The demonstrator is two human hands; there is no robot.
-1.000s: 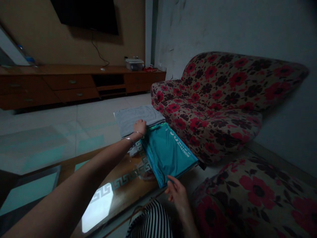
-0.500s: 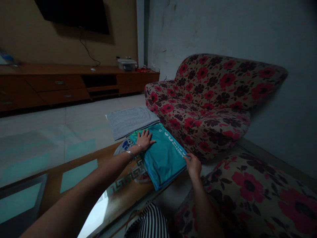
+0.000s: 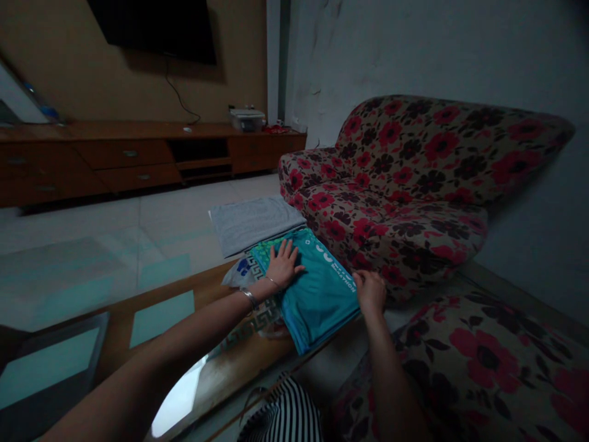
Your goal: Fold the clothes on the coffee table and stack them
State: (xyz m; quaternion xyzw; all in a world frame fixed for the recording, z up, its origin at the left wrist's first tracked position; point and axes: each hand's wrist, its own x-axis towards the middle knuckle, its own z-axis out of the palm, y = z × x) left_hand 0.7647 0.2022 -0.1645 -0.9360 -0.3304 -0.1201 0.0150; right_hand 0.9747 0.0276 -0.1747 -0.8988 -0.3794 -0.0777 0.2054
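Left hand (image 3: 284, 265): laid flat, fingers spread, palm down on the folded teal shirt (image 3: 317, 294); moved since a second back from the far edge by the grey cloth onto the shirt's upper left part. Bracelet (image 3: 250, 297) worn at the wrist.

Right hand (image 3: 370, 290): shifted from below the shirt's near corner to its right edge, beside the white lettering; fingers curled over that edge, gripping or pressing it, exact hold not clear in the dim light.

Teal shirt: lay folded as an oblong at the right end of the coffee table (image 3: 138, 294), one corner hanging past the table edge toward the sofa; placed just near of the grey cloth and overlapping a white bag. Position on the table little altered over the last second. Judged: fold complete, both hands flattening and squaring it.

Grey cloth (image 3: 255, 222): folded flat, beyond the shirt, touching its far edge.

White bag (image 3: 239, 273): crumpled, partly under the shirt's left side.

Flowered sofa (image 3: 414, 196): right of the table. Striped garment (image 3: 285, 417): seen at bottom of view.

Low wooden cabinet (image 3: 138, 159) against the far wall, dark screen (image 3: 156, 27) above.
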